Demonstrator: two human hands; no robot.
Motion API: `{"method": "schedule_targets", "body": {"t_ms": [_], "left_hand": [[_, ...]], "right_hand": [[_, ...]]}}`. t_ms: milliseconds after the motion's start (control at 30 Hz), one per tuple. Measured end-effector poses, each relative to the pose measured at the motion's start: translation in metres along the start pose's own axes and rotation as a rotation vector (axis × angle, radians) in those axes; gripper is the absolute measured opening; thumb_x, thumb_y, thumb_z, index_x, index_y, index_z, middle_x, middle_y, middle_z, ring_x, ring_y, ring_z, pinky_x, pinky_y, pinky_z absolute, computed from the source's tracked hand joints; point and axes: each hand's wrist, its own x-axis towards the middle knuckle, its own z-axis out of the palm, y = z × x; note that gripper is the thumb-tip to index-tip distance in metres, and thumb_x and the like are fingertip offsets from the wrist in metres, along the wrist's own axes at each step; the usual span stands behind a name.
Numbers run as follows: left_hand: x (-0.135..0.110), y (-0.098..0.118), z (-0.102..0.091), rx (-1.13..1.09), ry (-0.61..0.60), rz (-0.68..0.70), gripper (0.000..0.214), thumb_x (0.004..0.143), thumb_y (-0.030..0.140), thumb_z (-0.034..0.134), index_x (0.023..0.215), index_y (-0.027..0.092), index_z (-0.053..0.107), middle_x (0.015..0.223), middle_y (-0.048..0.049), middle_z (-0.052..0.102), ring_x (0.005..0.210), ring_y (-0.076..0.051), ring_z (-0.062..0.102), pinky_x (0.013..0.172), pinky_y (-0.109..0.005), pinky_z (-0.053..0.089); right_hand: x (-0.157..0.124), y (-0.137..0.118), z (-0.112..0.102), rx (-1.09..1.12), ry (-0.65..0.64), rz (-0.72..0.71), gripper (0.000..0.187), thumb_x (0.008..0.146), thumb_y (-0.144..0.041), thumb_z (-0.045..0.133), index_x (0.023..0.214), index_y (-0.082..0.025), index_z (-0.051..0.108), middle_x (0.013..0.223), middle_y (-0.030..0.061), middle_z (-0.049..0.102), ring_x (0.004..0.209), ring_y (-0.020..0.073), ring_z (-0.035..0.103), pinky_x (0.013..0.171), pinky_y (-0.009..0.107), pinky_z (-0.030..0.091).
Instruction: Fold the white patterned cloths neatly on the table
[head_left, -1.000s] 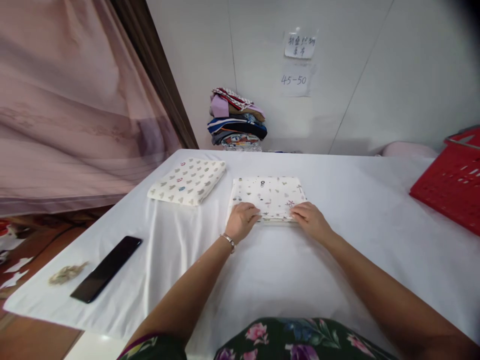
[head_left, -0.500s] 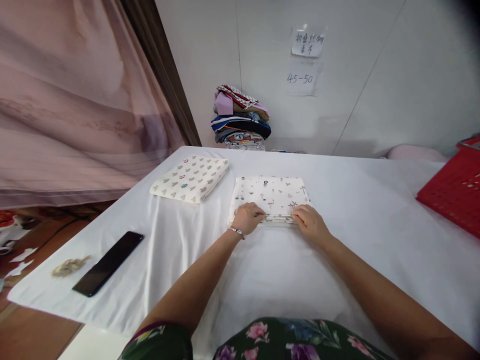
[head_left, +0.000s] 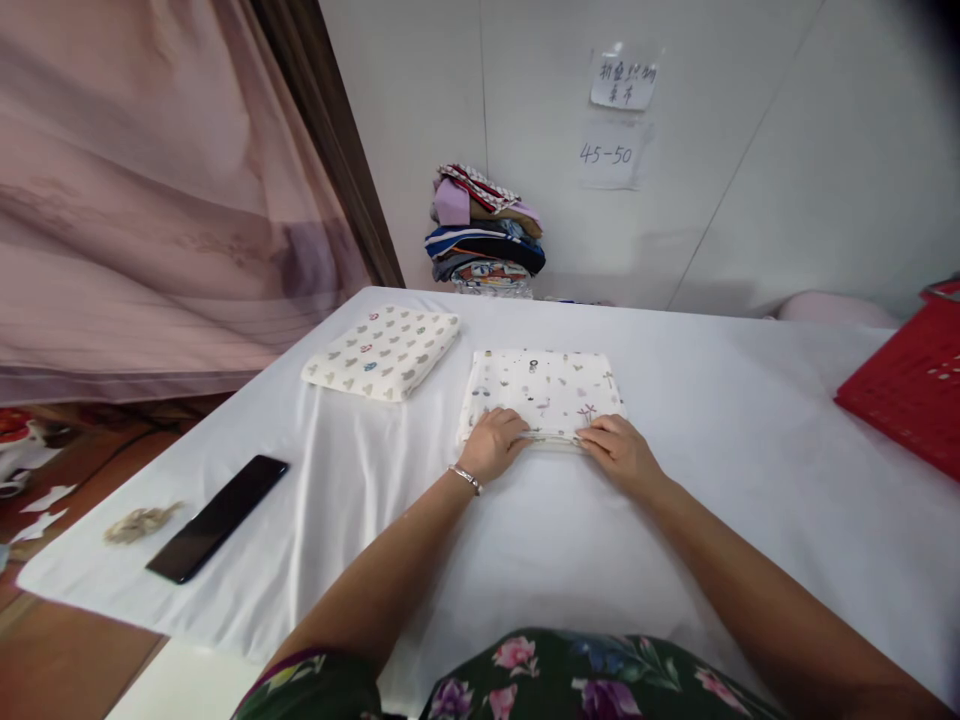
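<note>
A white cloth (head_left: pixel 540 385) with small printed motifs lies folded into a rectangle in front of me, its layers stacked at the near edge. My left hand (head_left: pixel 495 442), with a silver bracelet on the wrist, grips the left part of that near edge, fingers on top. At the right part of the same edge my right hand (head_left: pixel 616 450) pinches the layers between thumb and fingers. Both thumbs are partly hidden. Another folded cloth (head_left: pixel 382 350), cream with grey spots and a few coloured ones, rests to the left, apart from my hands.
On the left of the white-covered table (head_left: pixel 750 450) lie a black phone (head_left: pixel 217 520) and a beige bundle of string (head_left: pixel 142 522). A red basket (head_left: pixel 911 380) stands at the right edge. Behind the table rises a stack of folded fabrics (head_left: pixel 486 235); a pink curtain (head_left: pixel 150 200) hangs at left.
My fingers have shifted slightly along the folded cloth's near edge, the left hand lying flatter over it and the right a little further inward. The view has tilted slightly.
</note>
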Motion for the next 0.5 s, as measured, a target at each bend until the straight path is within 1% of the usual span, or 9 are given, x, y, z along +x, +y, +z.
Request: {"method": "schedule_targets", "body": {"t_ms": [67,233,367,500], "left_hand": [[-0.003,-0.002,0.001,0.023,0.025,0.007,0.016,0.087,0.027,0.048,0.09,0.02,0.062,0.089,-0.0048,0.06,0.086,-0.018,0.05,0.079,-0.033,0.038],[-0.012,-0.006,0.002,0.058,0.096,-0.05,0.021,0.089,0.027,0.044,0.087,0.02,0.064,0.088,-0.0048,0.061,0.084,-0.017,0.051,0.077,-0.032,0.039],[-0.016,-0.005,0.0,0.093,0.096,-0.066,0.019,0.088,0.027,0.045,0.086,0.019,0.063,0.088,-0.0048,0.061,0.086,-0.017,0.051,0.078,-0.032,0.038],[-0.017,0.001,-0.001,0.141,0.072,-0.065,0.015,0.086,0.027,0.049,0.086,0.018,0.061,0.092,-0.0047,0.061,0.089,-0.018,0.05,0.078,-0.032,0.037]], "right_hand": [[-0.001,0.0,0.001,-0.004,0.011,0.006,0.024,0.09,-0.028,0.043,0.095,-0.026,0.066,0.087,0.0045,0.059,0.081,0.0179,0.052,0.069,0.032,0.044],[-0.004,0.001,0.004,-0.016,0.041,0.004,0.024,0.089,-0.027,0.044,0.09,-0.025,0.068,0.085,0.0046,0.058,0.08,0.0179,0.051,0.068,0.031,0.044],[-0.002,-0.001,0.001,-0.054,-0.006,-0.011,0.024,0.089,-0.028,0.044,0.094,-0.024,0.066,0.091,0.0047,0.059,0.084,0.0187,0.052,0.072,0.033,0.044],[-0.001,0.0,0.001,-0.12,-0.044,-0.071,0.024,0.089,-0.029,0.044,0.1,-0.024,0.065,0.096,0.0052,0.059,0.086,0.0199,0.052,0.073,0.034,0.044]]}}
